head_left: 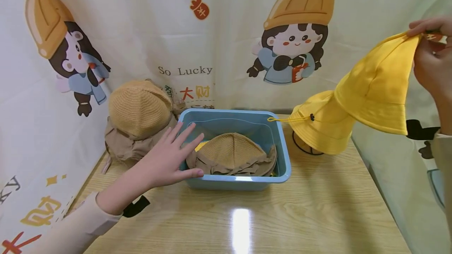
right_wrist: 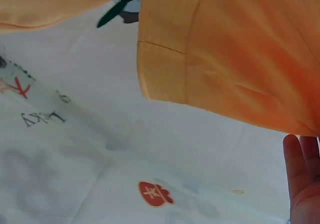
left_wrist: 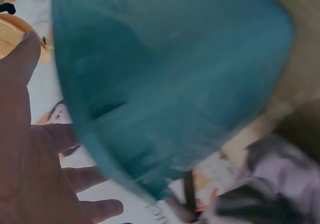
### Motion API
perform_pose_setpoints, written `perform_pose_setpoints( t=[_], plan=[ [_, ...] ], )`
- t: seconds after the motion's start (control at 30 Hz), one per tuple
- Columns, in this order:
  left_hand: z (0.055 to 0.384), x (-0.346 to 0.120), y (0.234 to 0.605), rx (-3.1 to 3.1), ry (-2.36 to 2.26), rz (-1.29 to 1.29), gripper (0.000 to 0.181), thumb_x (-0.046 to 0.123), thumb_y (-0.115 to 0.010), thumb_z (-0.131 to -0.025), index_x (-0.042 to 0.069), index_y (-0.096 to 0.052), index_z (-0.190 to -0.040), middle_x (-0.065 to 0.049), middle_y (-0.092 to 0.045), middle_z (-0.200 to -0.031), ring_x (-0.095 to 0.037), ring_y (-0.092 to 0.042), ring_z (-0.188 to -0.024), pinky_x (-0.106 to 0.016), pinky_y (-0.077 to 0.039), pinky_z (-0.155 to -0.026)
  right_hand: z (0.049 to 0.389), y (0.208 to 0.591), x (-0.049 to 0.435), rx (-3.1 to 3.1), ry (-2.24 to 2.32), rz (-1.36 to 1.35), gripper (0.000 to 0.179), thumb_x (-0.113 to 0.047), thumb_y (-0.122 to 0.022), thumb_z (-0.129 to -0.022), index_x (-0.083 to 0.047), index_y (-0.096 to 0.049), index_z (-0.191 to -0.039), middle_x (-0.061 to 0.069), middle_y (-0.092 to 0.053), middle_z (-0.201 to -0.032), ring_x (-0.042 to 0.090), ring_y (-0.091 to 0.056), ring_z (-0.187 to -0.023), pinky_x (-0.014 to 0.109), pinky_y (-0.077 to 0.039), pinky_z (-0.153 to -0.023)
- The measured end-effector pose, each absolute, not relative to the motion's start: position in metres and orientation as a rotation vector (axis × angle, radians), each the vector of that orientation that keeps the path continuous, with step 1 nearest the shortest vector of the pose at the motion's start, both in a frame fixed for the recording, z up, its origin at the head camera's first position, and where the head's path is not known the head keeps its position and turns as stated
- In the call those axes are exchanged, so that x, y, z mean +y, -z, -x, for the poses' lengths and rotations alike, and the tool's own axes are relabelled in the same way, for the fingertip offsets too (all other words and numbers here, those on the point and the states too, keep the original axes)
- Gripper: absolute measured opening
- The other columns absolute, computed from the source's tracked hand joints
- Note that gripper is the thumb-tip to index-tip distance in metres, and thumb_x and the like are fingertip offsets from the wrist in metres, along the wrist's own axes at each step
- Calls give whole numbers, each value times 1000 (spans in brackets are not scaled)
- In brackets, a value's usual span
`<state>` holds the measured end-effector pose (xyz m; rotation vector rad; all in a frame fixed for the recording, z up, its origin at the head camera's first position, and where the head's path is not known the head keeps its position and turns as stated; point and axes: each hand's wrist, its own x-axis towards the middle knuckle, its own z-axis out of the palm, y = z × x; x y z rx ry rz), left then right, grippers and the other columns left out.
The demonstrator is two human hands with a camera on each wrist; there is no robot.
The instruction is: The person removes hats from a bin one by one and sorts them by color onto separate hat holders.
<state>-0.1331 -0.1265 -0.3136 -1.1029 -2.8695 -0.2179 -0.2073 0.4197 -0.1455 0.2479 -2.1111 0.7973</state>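
Observation:
High at the right, my right hand [head_left: 435,60] pinches a yellow bucket hat [head_left: 379,83] near the top of its crown, its brim hanging down to the left. Just below and behind it, a second yellow hat [head_left: 323,128] sits on a black wire stand [head_left: 300,146]; a yellow cord [head_left: 289,119] with a black toggle stretches left over the rim of the blue bin [head_left: 236,178]. My left hand [head_left: 171,160] is spread with straight fingers over the bin's left edge, holding nothing. In the right wrist view the hat looks orange and fills the upper right.
Inside the bin lies a brown woven hat [head_left: 231,152] with a cloth flap, some yellow beside it. Another brown hat [head_left: 139,109] stands at the back left of the wooden table [head_left: 205,222]. A printed cloth [head_left: 236,50] hangs behind and at both sides.

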Motion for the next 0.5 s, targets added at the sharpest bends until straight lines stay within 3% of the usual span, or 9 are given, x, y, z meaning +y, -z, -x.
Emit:
perform_pose_setpoints(
  t=[0.17, 0.23, 0.4, 0.5],
  plan=[
    [121, -143, 342, -2897, 251, 1029, 88, 73, -51, -89, 19, -34, -157, -18, -18, -165, -48, -10, -150, -65, -21, -115, 210, 157, 423, -2176, -735, -180, 49, 2, -36, -95, -38, -65, -96, -34, -54, -105, -14, -50, -97, 7, -40, -79],
    [120, -145, 350, -2893, 283, 1015, 86, 71, -51, -91, 19, -34, -157, -17, -17, -165, -47, -8, -151, -63, -24, -116, 210, 160, 422, -2202, -738, -123, 44, -1, -38, -97, -32, -69, -99, -32, -55, -107, -13, -54, -101, 7, -43, -88],
    [119, -146, 361, -2823, 340, 1001, 83, 67, -52, -92, 17, -36, -156, -17, -17, -165, -49, -8, -150, -60, -30, -114, 210, 165, 416, -2298, -640, 14, 35, -10, -41, -99, -13, -73, -115, -24, -59, -120, -13, -52, -108, 11, -43, -98],
    [120, -146, 365, -2780, 345, 998, 82, 68, -51, -93, 16, -38, -155, -18, -19, -164, -50, -10, -149, -60, -30, -114, 213, 163, 416, -2290, -572, -13, 36, -11, -38, -101, -4, -71, -117, -28, -55, -117, -15, -48, -107, 10, -40, -100]
  ],
)
